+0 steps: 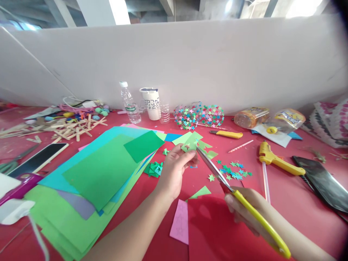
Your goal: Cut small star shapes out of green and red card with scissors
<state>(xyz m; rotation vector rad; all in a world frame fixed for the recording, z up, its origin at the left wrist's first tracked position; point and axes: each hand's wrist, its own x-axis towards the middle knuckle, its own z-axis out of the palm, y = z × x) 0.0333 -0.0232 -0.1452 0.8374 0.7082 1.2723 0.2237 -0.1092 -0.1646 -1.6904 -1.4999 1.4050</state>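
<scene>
The yellow-handled scissors [237, 197] are held aslant over the red table [162, 233], their long axis run diagonally: the tips are aimed forward and to the left, away from the body, and the handle end is turned back toward the lower right. The 2 blades are kept close together, and their tips are brought to the right edge of a light green paper piece [191, 139], whether in contact or just short of it cannot be told. The handles are gripped by the right hand [246, 206], whose fingers are curled around them and whose forearm is angled in from the lower right corner; how the fingers are set in the loops is partly hidden. The paper is pinched by the left hand [172, 168] between thumb and bent fingers, the thumb being pointed rightward and the forearm slanted up from the bottom edge. Small paper stars [236, 172] are scattered to the right of the blades, a pink paper strip [179, 223] is laid nearer the body, and coloured sheets [103, 166] are stacked at the left.
</scene>
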